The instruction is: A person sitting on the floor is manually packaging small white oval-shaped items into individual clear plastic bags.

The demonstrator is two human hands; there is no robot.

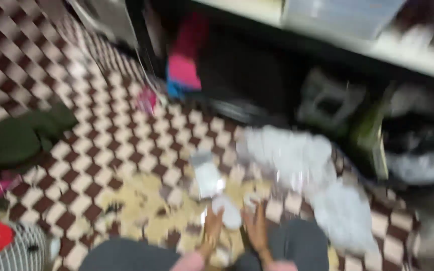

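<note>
- The left hand is reaching forward over the checkered floor, its fingers pointing away from the body; the blur is hiding whether they are closing on anything, so I cannot tell its grip.
- The right hand is lying just beside the left one, fingers stretched forward too; whether it is pinching or lying loose I also cannot tell.
- A small white packet is sitting between the two hands, at or touching their fingertips; it is looking pale, soft-edged and rounded, with detail smeared by motion.
- Just ahead of the fingertips, a clear little bag with pale contents is lying upright-oblong on the floor, glinting slightly.
- Ahead and to the right of the right hand, a heap of crumpled clear plastic is spreading over the tiles, trailing down beside the right knee.
- Beneath and ahead of the left hand, a yellowish scatter of crumbs is covering the tiles.
- Far to the left of the left hand, a dark green cloth is lying bunched, and a white wire basket with something red is showing near the left knee.
</note>
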